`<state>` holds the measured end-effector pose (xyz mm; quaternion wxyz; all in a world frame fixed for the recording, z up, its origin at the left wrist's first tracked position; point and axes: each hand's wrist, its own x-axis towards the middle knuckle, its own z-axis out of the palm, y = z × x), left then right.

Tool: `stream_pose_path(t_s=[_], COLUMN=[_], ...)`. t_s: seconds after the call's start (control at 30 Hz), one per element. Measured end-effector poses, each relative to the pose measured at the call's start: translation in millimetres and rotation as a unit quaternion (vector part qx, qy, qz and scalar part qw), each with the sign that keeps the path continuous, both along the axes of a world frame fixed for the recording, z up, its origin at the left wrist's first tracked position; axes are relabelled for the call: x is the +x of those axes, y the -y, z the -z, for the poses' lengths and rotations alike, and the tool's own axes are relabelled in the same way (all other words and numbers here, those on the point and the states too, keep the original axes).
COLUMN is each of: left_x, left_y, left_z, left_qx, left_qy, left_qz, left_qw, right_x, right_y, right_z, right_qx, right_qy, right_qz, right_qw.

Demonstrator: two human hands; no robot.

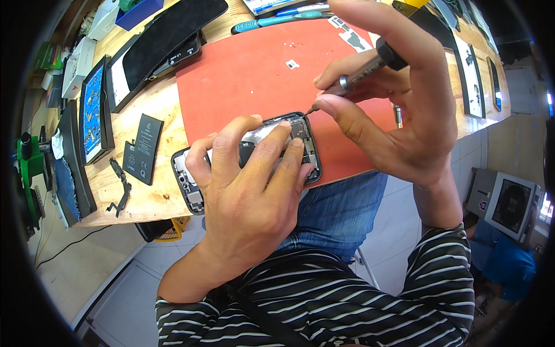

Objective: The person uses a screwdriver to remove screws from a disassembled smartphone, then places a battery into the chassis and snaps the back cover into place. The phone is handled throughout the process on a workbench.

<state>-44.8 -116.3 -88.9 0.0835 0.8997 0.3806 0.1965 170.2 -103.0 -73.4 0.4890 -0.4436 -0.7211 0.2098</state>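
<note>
An opened smartphone body (189,186), its inner parts bare, lies tilted across the near edge of a red mat (231,87). My left hand (248,185) spreads over it, fingertips pressing on the inside and thumb at its near side. A small screwdriver (346,82) is pinched in my right hand (399,110), the index finger arched above the cap. Its tip meets the phone's far right corner. Whatever sits under the tip is too small to make out. My left hand hides the phone's middle.
Left of the mat lie a black phone battery (143,149) and a dark flex cable (119,194). Farther back are a black phone screen (173,40) and a blue parts tray (92,115). Small metal plates (351,37) and a teal pen-like tool (277,22) lie at the mat's far side.
</note>
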Motion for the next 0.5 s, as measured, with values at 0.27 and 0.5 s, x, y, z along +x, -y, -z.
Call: stream_pose_path(t_s=[0.27, 0.5], left_x=[-1.6, -2.0], left_y=[0.3, 2.3], left_z=[5.4, 8.1], left_qx=[0.024, 0.03], left_qy=[-0.006, 0.0], left_qz=[0.009, 0.005], left_qw=[1.0, 1.0], right_x=[-4.5, -7.5], right_y=[-8.1, -3.7], right_z=[7.4, -5.6], right_qx=[0.047, 0.009], right_qy=[-0.018, 0.003], right_qz=[-0.07, -0.004], right_qw=[0.996, 1.0])
